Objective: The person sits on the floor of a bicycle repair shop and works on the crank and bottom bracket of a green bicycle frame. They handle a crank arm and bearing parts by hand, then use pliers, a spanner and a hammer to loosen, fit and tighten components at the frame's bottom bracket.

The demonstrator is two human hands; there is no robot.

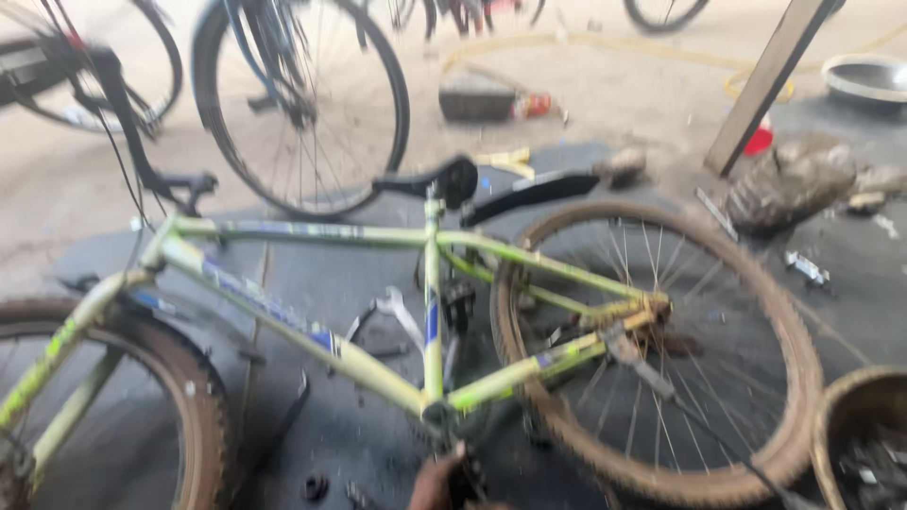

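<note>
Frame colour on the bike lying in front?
Light green frame with blue patches, mud-brown tyres. Head view, the only one, slightly blurred.

This is a bicycle repair workshop with a bare, dirty concrete floor (605, 104). A yellow-green bicycle (378, 312) fills the middle of the frame, with a spanner (397, 310) lying under it. More bicycles (302, 104) stand across the upper left, and a round basket of parts (864, 439) sits at lower right.

One green bicycle (378, 312) at centre, two more bicycles at eleven o'clock, one hand (436, 484) at six, one basket (864, 434) at four.
</note>
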